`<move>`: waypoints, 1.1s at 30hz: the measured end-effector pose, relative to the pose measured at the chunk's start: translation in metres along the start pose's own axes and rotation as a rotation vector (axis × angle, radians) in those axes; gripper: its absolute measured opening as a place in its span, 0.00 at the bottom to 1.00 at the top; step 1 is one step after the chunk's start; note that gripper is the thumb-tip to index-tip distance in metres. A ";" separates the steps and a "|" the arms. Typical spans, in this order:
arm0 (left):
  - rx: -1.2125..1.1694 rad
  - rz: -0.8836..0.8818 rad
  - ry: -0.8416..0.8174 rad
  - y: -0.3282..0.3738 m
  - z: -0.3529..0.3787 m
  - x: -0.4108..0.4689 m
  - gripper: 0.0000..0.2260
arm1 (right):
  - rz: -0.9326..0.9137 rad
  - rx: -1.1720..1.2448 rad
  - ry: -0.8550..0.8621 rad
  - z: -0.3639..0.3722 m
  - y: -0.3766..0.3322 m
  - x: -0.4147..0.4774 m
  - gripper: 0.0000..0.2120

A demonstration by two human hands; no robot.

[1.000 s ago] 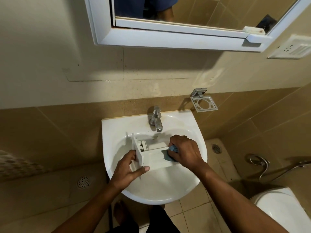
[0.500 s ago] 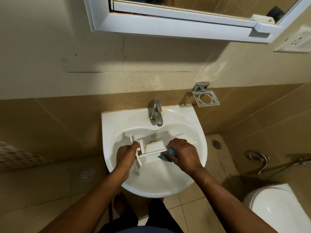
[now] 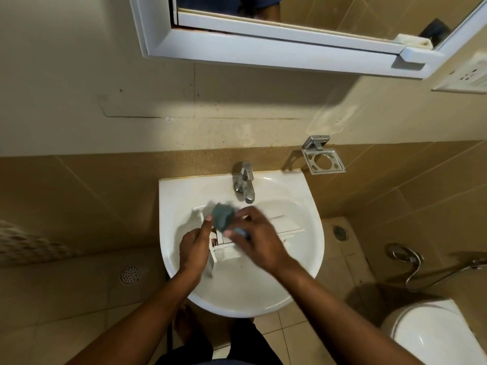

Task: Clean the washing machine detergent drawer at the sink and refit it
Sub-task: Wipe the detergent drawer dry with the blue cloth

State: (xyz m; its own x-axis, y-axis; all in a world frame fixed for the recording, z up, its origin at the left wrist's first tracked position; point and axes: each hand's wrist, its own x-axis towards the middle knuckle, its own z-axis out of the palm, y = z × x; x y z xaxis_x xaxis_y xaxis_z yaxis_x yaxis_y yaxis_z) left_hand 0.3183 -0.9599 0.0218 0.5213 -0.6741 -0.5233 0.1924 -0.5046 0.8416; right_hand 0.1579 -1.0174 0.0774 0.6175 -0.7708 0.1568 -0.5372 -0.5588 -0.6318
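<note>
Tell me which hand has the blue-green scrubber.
The right hand: its fingers pinch the blurred blue-green scrubber above the detergent drawer in the sink. The left hand holds no scrubber; it grips the drawer's front-panel end.

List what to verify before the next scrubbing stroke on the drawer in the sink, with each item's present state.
1. Drawer lies inside the sink basin: ok.
2. Left hand grips the drawer's front end to steady it: ok.
3. Right hand holds the blue-green cloth over the drawer: ok, though motion-blurred.
4. Water from the tap: cannot tell; no stream shows.
5. Compartments free of residue: cannot tell; the hands and blur hide them.
</note>
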 end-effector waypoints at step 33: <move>0.219 0.390 -0.281 -0.026 -0.039 0.008 0.17 | 0.272 0.111 -0.110 0.038 0.027 -0.020 0.09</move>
State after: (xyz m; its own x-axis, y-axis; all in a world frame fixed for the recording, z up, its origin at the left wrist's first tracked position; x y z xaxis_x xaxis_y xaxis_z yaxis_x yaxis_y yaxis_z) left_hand 0.3499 -0.9314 0.0010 0.2706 -0.9378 -0.2174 -0.1658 -0.2679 0.9491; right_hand 0.1534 -1.0051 0.0283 0.5213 -0.8465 -0.1081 -0.6289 -0.2955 -0.7191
